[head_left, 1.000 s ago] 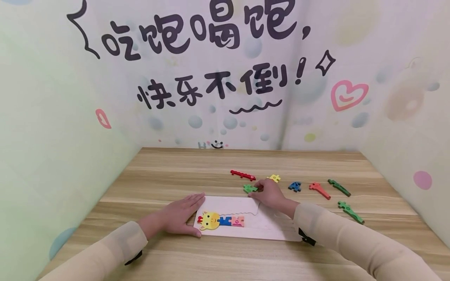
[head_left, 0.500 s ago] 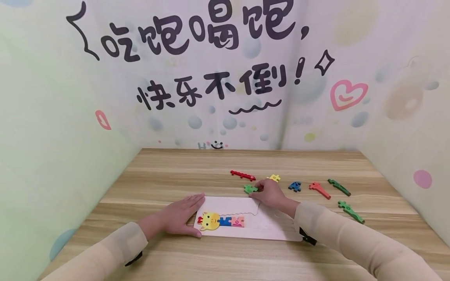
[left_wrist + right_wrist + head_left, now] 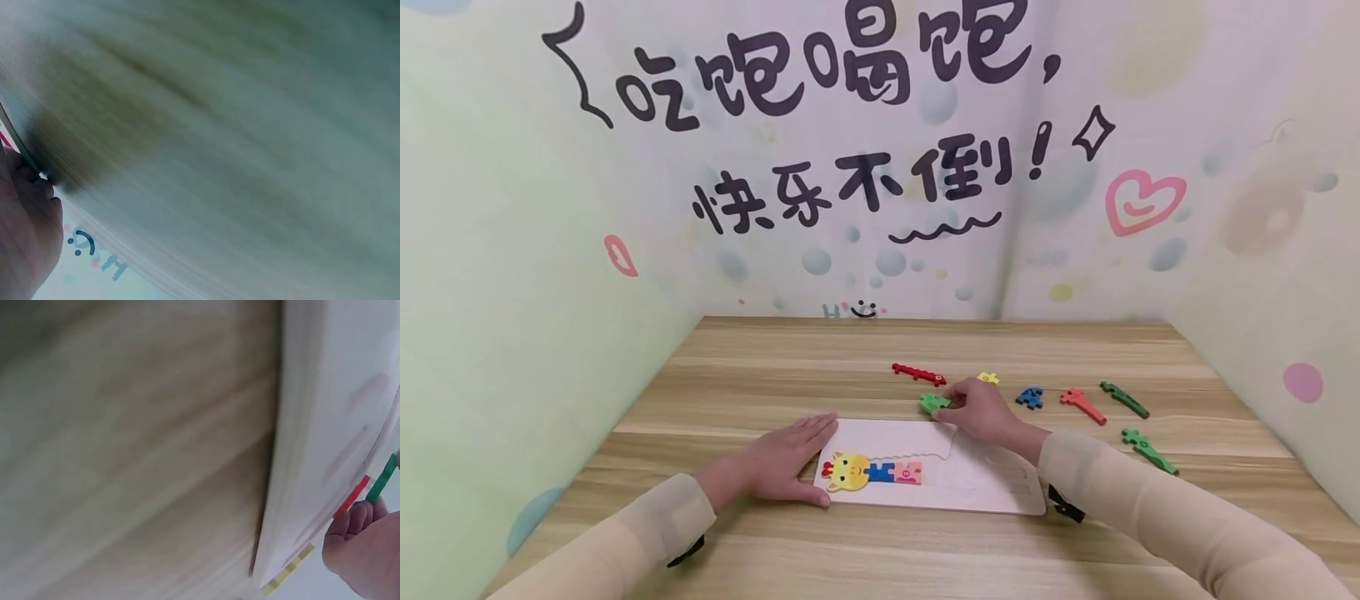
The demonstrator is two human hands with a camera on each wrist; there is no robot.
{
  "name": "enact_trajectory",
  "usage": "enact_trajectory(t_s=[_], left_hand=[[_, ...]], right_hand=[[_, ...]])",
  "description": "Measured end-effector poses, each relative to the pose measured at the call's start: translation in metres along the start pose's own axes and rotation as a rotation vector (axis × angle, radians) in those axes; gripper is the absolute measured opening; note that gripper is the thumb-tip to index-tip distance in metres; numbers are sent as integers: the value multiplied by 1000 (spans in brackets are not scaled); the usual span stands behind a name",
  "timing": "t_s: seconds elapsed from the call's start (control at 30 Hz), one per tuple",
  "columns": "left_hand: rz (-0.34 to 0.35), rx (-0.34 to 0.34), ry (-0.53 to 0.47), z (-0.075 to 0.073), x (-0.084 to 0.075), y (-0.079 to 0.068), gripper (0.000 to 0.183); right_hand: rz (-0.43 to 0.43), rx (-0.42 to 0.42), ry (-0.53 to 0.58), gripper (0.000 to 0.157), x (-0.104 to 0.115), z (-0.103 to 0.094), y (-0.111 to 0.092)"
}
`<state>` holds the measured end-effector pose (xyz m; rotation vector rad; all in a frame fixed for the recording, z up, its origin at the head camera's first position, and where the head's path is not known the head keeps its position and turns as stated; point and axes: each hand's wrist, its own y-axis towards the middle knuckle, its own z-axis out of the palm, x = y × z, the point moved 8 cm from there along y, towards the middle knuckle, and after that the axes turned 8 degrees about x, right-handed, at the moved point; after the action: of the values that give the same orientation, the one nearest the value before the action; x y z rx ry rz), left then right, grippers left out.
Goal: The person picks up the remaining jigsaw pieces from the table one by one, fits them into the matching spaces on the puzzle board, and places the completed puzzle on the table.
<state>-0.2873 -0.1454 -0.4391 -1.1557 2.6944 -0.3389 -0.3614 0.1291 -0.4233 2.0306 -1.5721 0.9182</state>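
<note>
My right hand [image 3: 988,410] pinches a small green puzzle piece [image 3: 933,403] just beyond the far edge of the white puzzle board [image 3: 977,493]. In the right wrist view, the green piece [image 3: 382,477] stands out from the fingertips, its side showing. My left hand [image 3: 786,462] rests at the board's left end, fingers reaching the far corner and thumb at the near one. A giraffe-head piece [image 3: 847,472] lies in the board's recess, followed by a blue piece [image 3: 881,472] and a pink piece [image 3: 907,473]. Part of the recess farther right is bare.
Behind the right hand lie a red caterpillar-like piece [image 3: 919,373] and a partly covered yellow piece [image 3: 988,378]. To the right are a blue piece [image 3: 1030,397], a coral piece [image 3: 1082,407], a dark green piece [image 3: 1124,400] and a long green piece [image 3: 1148,452]. Printed cloth walls enclose the table [image 3: 760,350].
The right wrist and forearm have shifted slightly to the right, showing more of the board's right end. The green piece stays in the fingers at nearly the same spot. The left hand keeps still.
</note>
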Motion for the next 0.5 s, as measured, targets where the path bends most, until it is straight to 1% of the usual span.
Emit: enact_trajectory(t_s=[0.23, 0.5], left_hand=[[-4, 5, 7, 0, 1, 1, 114], [-7, 8, 11, 2, 2, 1, 114]], right_hand=[[-63, 9, -34, 38, 6, -5, -5], [-193, 51, -66, 29, 17, -7, -16]])
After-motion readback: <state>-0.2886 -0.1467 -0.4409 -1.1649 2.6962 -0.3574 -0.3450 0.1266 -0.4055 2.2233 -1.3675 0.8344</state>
